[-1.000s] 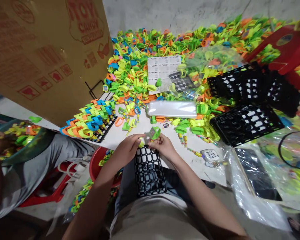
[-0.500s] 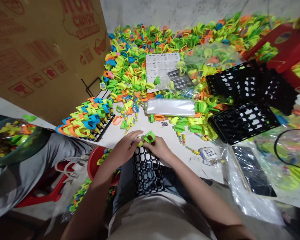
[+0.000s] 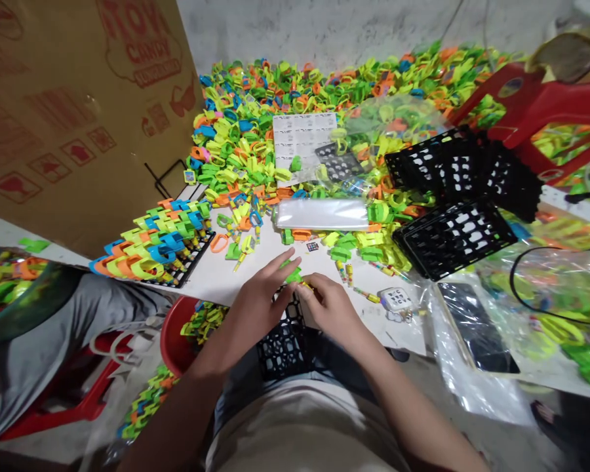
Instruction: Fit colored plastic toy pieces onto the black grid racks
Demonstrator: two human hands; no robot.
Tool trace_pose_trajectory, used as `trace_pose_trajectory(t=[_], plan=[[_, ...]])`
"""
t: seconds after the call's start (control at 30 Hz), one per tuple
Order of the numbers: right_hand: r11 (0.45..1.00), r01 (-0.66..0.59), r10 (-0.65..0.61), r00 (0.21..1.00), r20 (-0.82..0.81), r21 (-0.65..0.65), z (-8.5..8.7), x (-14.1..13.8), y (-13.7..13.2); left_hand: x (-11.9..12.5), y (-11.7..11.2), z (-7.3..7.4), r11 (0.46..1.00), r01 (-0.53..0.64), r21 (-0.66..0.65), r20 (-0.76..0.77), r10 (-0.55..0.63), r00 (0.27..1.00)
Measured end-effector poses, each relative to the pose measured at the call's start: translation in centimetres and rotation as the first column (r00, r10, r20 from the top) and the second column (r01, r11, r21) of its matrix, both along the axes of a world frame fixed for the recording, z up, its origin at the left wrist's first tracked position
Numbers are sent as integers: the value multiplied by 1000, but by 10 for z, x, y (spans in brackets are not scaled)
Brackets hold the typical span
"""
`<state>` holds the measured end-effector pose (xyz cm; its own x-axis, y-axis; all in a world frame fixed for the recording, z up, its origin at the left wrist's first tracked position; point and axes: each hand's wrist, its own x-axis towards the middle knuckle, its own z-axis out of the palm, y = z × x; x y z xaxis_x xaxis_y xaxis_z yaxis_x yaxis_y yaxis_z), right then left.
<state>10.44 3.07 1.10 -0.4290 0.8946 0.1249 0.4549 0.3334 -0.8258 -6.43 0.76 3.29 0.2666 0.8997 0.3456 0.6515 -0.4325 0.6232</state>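
Both hands meet at the table's near edge over a black plastic grid tray (image 3: pixel 282 344) lying on my lap. My left hand (image 3: pixel 258 301) and my right hand (image 3: pixel 329 308) pinch a small green plastic toy ring (image 3: pixel 294 275) between their fingertips, pressing it down at the tray's far end. A little yellow piece shows beside the right fingers. My left index finger is stretched out along the ring.
A huge heap of green, yellow, orange and blue rings (image 3: pixel 285 131) covers the table. A filled black tray (image 3: pixel 157 239) stands at left, empty black trays (image 3: pixel 452 236) at right. Cardboard box (image 3: pixel 78 98) far left, red stool (image 3: pixel 535 108), phone in plastic (image 3: pixel 474 324). Another person's sleeve (image 3: pixel 54 341) at left.
My hands have lowered the green ring from above the tray down onto its far end. The view has shifted slightly left and down.
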Motion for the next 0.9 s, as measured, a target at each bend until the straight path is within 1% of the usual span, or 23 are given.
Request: trace_pose_trajectory(t=[0.1, 0.17, 0.23, 0.33, 0.43, 0.57, 0.63, 0.73, 0.83, 0.9], plan=[[999, 52, -52, 999, -1, 6, -1, -1, -1, 1, 1, 0, 999, 14, -38, -35, -15, 999], [997, 73, -73, 997, 7, 12, -1, -4, 0, -2, 4, 1, 998, 6, -61, -27, -7, 1000], [996, 84, -85, 996, 22, 33, 1, -5, 1, -5, 7, 2, 999, 1, -39, -2, -1, 1000], [989, 108, -114, 992, 56, 103, 6, -6, 2, -8, 10, 4, 1000, -3, -6, 0, 3, 1000], [973, 128, -152, 981, 118, 192, 11, -4, 1, -8, 12, 7, 1000, 27, 4, -17, -27, 999], [962, 88, -144, 968, 206, 258, 20, -1, -1, -7, 14, 9, 996, 84, 32, 36, -86, 996], [964, 67, -129, 964, 232, 258, 25, 1, -1, -7, 15, 8, 996, 86, 28, 82, -88, 993], [972, 23, -82, 965, 248, 232, 33, 5, -1, -4, 16, 8, 998, 54, 21, 138, -56, 989], [982, -8, -41, 965, 259, 187, 40, 10, -1, -1, 16, 8, 999, 32, 11, 149, -34, 988], [985, -3, -46, 960, 278, 173, 43, 12, -1, 2, 15, 9, 1000, 14, 19, 154, -17, 988]])
